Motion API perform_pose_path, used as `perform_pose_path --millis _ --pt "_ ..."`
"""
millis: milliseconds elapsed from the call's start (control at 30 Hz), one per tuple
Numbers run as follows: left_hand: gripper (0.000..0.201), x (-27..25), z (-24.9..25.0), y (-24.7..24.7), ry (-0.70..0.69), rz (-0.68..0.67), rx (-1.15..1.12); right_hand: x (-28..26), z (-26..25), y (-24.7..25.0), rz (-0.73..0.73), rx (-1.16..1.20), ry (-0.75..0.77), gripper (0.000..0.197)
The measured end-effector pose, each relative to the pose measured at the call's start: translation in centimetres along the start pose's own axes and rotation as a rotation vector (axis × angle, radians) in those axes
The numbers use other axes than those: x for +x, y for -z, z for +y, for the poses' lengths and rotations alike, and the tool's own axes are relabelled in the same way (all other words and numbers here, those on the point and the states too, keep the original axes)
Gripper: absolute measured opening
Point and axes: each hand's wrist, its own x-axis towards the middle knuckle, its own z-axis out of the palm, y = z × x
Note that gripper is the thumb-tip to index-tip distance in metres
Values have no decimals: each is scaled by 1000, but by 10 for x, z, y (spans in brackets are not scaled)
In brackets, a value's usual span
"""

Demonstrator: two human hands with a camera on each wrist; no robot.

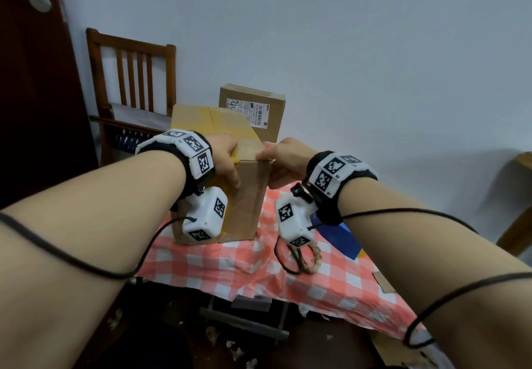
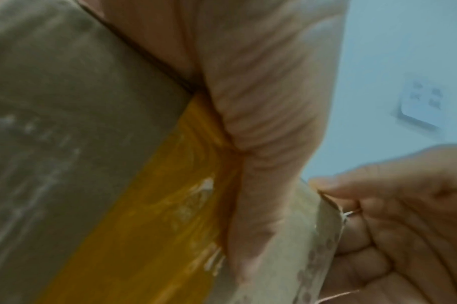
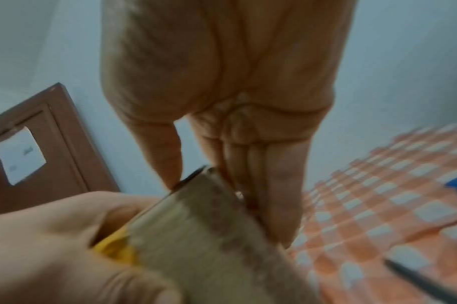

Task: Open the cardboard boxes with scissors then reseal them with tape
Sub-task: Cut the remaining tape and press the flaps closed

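A tall brown cardboard box with yellow tape (image 1: 230, 172) is stood on the red-and-white checked tablecloth (image 1: 253, 270), gripped at its near top corner by the left hand (image 1: 226, 158); its top edge is pinched by the right hand (image 1: 283, 161). A smaller brown box (image 1: 253, 109) with a barcoded shipping label, text unreadable, is seen far behind. A wall socket (image 2: 422, 102) is shown only by the left wrist view. Scissor handles (image 1: 299, 256) lie near right.

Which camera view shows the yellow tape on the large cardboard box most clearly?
The left wrist view: the yellow tape fills the middle, close up. The head view shows strips beside the left hand; the right wrist view, a small patch.
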Motion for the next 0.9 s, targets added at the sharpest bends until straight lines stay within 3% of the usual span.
perform_pose_path --millis 100,267,433,533,700,900 --pt "68 0 -1 0 -10 5 -13 2 -9 -15 44 -118 18 52" --pt "79 -3 -3 0 -14 1 -24 8 -14 -17 178 -294 89 22" --pt "112 -4 -1 1 -12 -14 -87 12 -21 -23 116 -432 70 42" --pt "129 -4 -3 1 -6 -21 -89 21 -21 -20 181 -489 68 30" --pt "135 -1 -4 0 15 -16 -107 26 -29 -23 125 -652 16 68" --pt "134 -2 -1 1 9 -30 -134 34 -29 -19 152 -668 -17 54"
